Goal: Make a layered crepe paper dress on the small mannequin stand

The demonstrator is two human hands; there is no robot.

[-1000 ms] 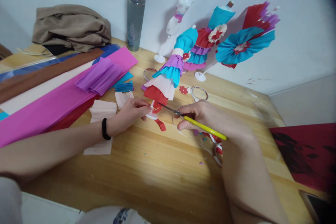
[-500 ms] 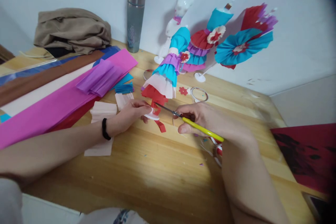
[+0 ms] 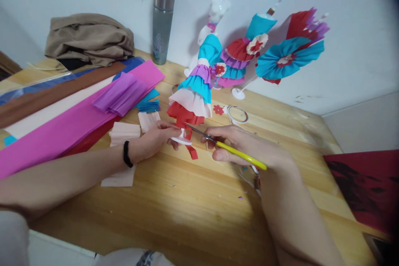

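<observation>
My left hand (image 3: 163, 137) grips the white round base (image 3: 181, 140) of a small dress stand, which leans a little. The stand wears a tiered paper dress (image 3: 195, 85) in blue, purple, pale pink and red. A strip of red paper (image 3: 191, 152) hangs down beside the base. In my right hand (image 3: 229, 143) is a pair of scissors (image 3: 226, 146) with a yellow handle. Their dark blade tips reach the red paper under the lowest ruffle. Whether the blades are closed on the paper is too small to tell.
Behind stand more dressed stands (image 3: 262, 45) and a steel thermos (image 3: 163, 23). At left lie long sheets of coloured crepe paper (image 3: 77, 112), pale pink pieces (image 3: 124, 131) and a brown cloth (image 3: 90, 39). A tape ring (image 3: 237, 114) and red paper flower (image 3: 218, 109) lie right of the dress.
The dress stand has tipped slightly, its base showing more plainly. The scissors stay at the red paper, with only a small shift of the right hand. The camera view has moved a little.
</observation>
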